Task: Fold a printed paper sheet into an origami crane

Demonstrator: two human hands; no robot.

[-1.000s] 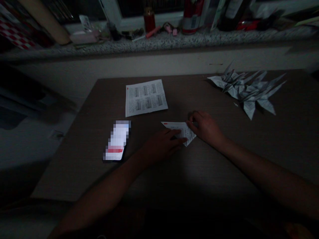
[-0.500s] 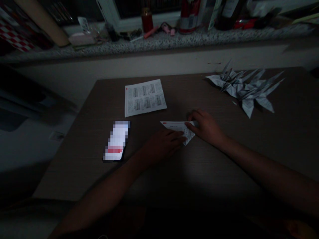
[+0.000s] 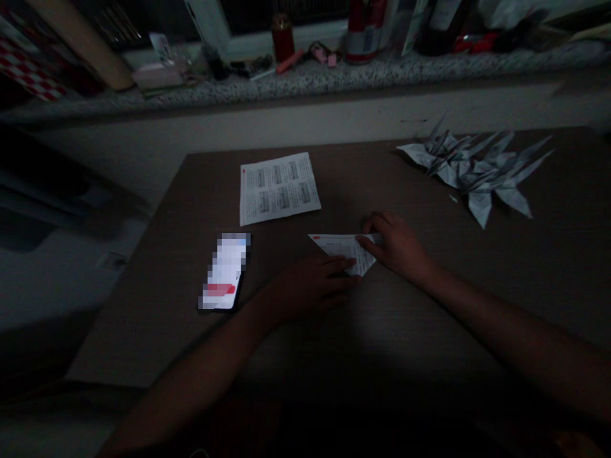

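Brown tabletop [image 3: 415,337] spreads beneath the fingers. Left hand [image 3: 310,283]: fingers slightly apart; right hand [image 3: 396,242]: curled, whether pinching I cannot tell. Folded paper [image 3: 344,246] lies under their tips; steady hold and even pressure should sharpen its creases.

You can't make out a single word here. Your folded paper triangle [image 3: 334,244] bears a red mark and lines of print, as does the printed sheet [image 3: 281,213] — all too small to read. The smartphone [image 3: 226,270] shows a pixelated screen, and labels on the red can [image 3: 365,32] and dark bottle [image 3: 436,28] are illegible — too dim.
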